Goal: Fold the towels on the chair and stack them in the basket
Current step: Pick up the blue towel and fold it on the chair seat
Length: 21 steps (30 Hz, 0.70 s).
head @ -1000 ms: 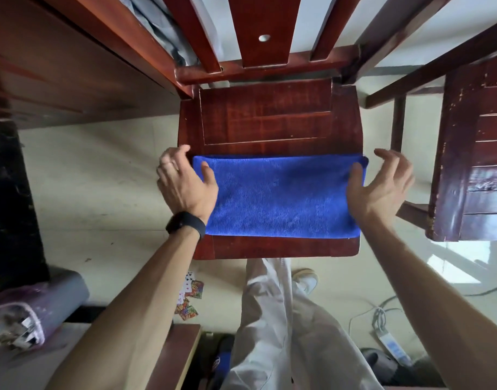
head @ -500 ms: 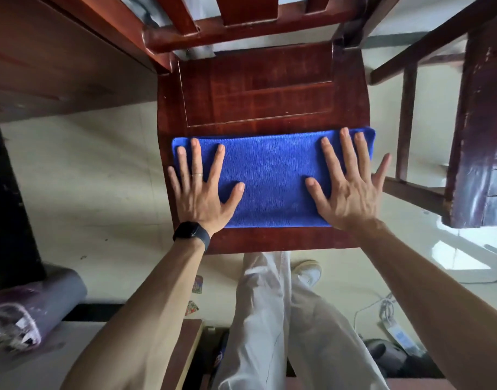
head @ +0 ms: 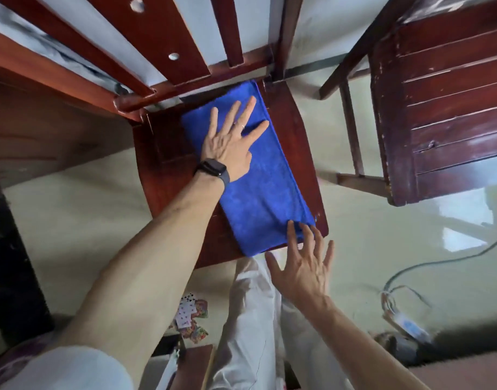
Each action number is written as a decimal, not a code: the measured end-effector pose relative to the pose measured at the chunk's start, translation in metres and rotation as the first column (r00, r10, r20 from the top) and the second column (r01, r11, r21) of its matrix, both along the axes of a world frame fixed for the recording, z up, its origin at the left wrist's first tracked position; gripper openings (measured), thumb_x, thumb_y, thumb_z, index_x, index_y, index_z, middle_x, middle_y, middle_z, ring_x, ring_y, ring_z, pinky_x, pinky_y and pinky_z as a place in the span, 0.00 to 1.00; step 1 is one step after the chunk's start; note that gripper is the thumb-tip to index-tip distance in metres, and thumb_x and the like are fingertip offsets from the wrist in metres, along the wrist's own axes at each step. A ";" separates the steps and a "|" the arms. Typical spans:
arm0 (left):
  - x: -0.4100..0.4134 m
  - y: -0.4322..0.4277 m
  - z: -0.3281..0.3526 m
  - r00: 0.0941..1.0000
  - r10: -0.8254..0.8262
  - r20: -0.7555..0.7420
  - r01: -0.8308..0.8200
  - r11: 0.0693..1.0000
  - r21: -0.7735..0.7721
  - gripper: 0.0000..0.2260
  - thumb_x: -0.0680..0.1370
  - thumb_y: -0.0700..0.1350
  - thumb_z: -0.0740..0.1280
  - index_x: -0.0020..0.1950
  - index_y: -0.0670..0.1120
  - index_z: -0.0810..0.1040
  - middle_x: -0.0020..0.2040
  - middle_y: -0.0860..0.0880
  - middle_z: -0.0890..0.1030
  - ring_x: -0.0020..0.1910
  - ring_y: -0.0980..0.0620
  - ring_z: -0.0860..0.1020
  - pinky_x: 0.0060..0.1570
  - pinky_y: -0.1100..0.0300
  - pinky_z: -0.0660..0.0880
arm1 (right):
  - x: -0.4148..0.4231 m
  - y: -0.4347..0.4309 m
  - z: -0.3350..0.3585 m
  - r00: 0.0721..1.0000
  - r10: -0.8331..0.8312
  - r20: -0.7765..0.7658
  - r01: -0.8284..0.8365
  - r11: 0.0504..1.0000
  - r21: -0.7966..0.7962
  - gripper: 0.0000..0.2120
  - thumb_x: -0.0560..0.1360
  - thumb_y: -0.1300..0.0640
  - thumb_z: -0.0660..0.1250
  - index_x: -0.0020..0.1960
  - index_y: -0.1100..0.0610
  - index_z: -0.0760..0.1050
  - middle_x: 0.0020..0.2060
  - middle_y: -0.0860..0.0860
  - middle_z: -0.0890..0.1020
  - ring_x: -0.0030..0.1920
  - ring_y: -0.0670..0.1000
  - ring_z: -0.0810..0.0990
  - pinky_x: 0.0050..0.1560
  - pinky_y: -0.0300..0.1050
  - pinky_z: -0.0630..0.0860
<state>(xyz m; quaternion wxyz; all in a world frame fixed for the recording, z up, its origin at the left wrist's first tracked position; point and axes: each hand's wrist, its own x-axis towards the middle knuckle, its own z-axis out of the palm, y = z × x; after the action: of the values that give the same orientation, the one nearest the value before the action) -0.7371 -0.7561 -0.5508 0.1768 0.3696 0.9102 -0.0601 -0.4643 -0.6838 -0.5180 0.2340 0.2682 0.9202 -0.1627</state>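
Surroundings: a chair stands at centre. Its back slats rise just beyond the far end of the towel. A second chair stands to the right, apart from the first, with bare floor between them. A wooden table edge lies to the left, close to the first chair's back. On the floor lie playing cards below the seat's front edge, and a cable leading to a power strip on the right. A leg in white trousers stands directly before the seat.

Task item: the towel is blue, folded into a long strip. It lies flat on the seat, running from the back rail to the front edge.

Hands: the left hand lies flat on the towel's far half, fingers straight and spread. Its forearm crosses the seat's left front part. The right hand is spread wide with fingers apart. Its fingertips lie over the towel's near right corner; whether they press cannot be told.

Count: towels, 1. Chairs, 2. Hands, 2. Watch, 1, on the left wrist. Ring, 1, on a left finger. Cards: several, number unreadable.
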 end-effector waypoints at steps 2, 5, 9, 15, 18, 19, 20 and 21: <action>0.019 0.011 0.002 0.993 0.116 0.012 -0.116 0.991 0.069 0.35 0.73 0.41 0.65 0.78 0.59 0.58 0.81 0.47 0.48 0.79 0.43 0.52 0.73 0.35 0.49 | 0.000 0.004 0.004 0.989 -0.129 -0.067 0.127 0.991 -0.041 0.32 0.72 0.39 0.67 0.72 0.53 0.70 0.67 0.54 0.71 0.69 0.59 0.67 0.67 0.62 0.66; 0.071 -0.001 0.010 0.885 0.464 0.039 -0.452 0.837 0.309 0.30 0.72 0.43 0.66 0.74 0.55 0.68 0.77 0.43 0.62 0.73 0.42 0.65 0.69 0.42 0.63 | -0.004 0.028 0.004 0.931 -0.347 -0.110 0.337 0.936 -0.104 0.25 0.73 0.46 0.70 0.66 0.56 0.72 0.62 0.56 0.74 0.63 0.61 0.70 0.60 0.57 0.70; 0.163 -0.046 0.018 0.468 0.848 0.251 -0.862 0.375 0.340 0.23 0.71 0.44 0.70 0.65 0.44 0.73 0.61 0.41 0.75 0.60 0.40 0.73 0.59 0.49 0.70 | -0.012 0.063 -0.005 0.903 -0.423 -0.074 0.387 0.877 -0.286 0.16 0.76 0.51 0.68 0.60 0.57 0.73 0.53 0.58 0.79 0.55 0.62 0.75 0.57 0.56 0.72; 0.217 -0.063 0.011 0.154 0.859 0.487 -0.985 0.173 0.006 0.13 0.75 0.53 0.70 0.51 0.44 0.81 0.49 0.43 0.82 0.56 0.46 0.76 0.55 0.56 0.71 | -0.030 0.081 -0.013 0.930 -0.356 0.095 0.367 0.866 -0.339 0.14 0.78 0.51 0.68 0.58 0.58 0.75 0.52 0.56 0.83 0.57 0.59 0.78 0.51 0.45 0.69; 0.216 -0.068 0.007 0.166 0.843 0.511 -0.981 0.193 0.001 0.10 0.76 0.51 0.68 0.49 0.45 0.82 0.50 0.44 0.83 0.54 0.44 0.78 0.54 0.57 0.73 | -0.036 0.085 -0.012 0.890 -0.419 0.180 0.456 0.817 -0.353 0.16 0.78 0.50 0.68 0.61 0.58 0.77 0.54 0.54 0.84 0.59 0.58 0.79 0.56 0.44 0.70; 0.215 -0.070 0.009 0.153 0.842 0.518 -0.984 0.180 -0.003 0.09 0.77 0.50 0.67 0.49 0.45 0.81 0.50 0.44 0.83 0.54 0.44 0.79 0.54 0.55 0.74 | -0.037 0.086 -0.012 0.879 -0.433 0.198 0.476 0.798 -0.370 0.15 0.77 0.50 0.69 0.60 0.57 0.78 0.54 0.54 0.84 0.58 0.57 0.79 0.57 0.46 0.72; 0.216 -0.073 0.009 0.139 0.843 0.520 -0.986 0.169 -0.010 0.09 0.78 0.49 0.66 0.50 0.45 0.80 0.50 0.45 0.84 0.54 0.44 0.79 0.54 0.53 0.75 | -0.035 0.086 -0.012 0.870 -0.442 0.218 0.493 0.777 -0.393 0.14 0.76 0.50 0.70 0.58 0.55 0.80 0.54 0.53 0.84 0.56 0.57 0.80 0.57 0.47 0.74; 0.216 -0.075 0.011 0.115 0.842 0.527 -0.988 0.150 -0.025 0.08 0.79 0.49 0.66 0.51 0.45 0.79 0.50 0.46 0.84 0.53 0.43 0.80 0.53 0.52 0.76 | -0.033 0.085 -0.012 0.863 -0.448 0.234 0.505 0.759 -0.412 0.10 0.75 0.50 0.71 0.54 0.53 0.81 0.52 0.52 0.84 0.54 0.56 0.81 0.57 0.48 0.75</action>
<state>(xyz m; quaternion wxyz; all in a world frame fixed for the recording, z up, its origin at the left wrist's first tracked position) -0.5212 -0.8312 -0.5403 0.2998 -0.2613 0.8665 0.3016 -0.4975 -0.5990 -0.5295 0.2966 0.4398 0.7402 -0.4132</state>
